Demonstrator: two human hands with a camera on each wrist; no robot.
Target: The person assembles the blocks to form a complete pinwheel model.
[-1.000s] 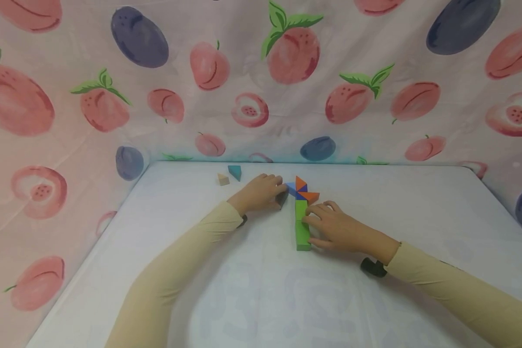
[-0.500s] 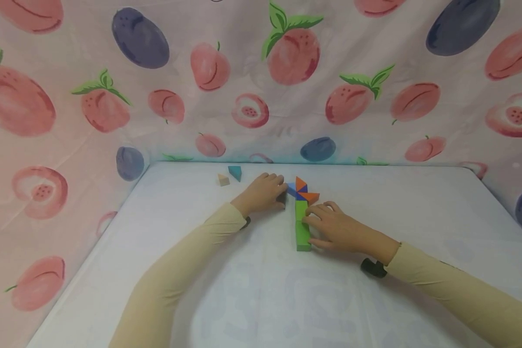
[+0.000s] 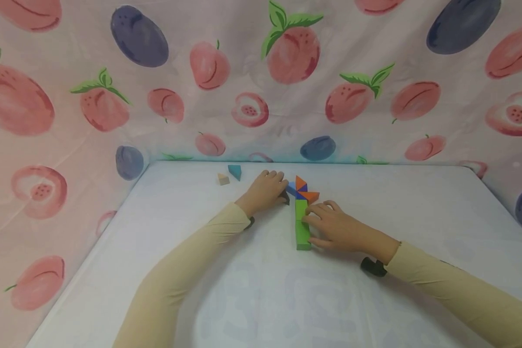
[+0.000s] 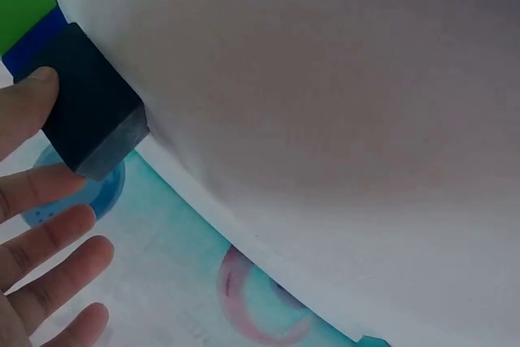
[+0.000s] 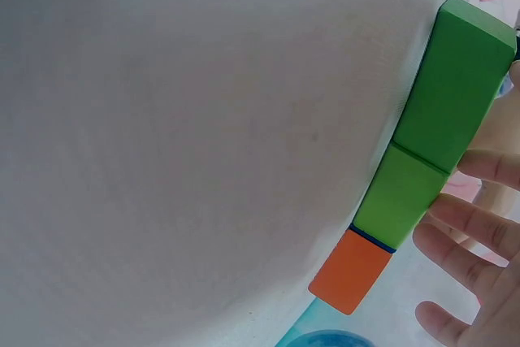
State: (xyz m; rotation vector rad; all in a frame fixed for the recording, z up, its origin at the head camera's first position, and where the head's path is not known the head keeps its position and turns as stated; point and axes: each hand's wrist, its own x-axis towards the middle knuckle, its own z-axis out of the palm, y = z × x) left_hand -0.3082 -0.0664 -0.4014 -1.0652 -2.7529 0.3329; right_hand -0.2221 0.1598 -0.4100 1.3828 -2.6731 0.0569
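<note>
My left hand pinches a dark triangular-looking block between thumb and index finger; the other fingers spread apart. In the head view its fingertips meet a light blue block at the left of a pinwheel-like cluster. That cluster also has an orange triangular block, a second orange triangular block and dark blue pieces. Below it, two green blocks lie end to end in a line. Fingertips of my right hand touch the right side of the green blocks, loosely spread.
A small beige triangular block and a teal block lie at the table's back left. Behind the white table hangs a fruit-print cloth, and it also covers the left side.
My left hand has shifted slightly right, bringing the dark block closer to the cluster. The right hand and the green blocks stay in place.
</note>
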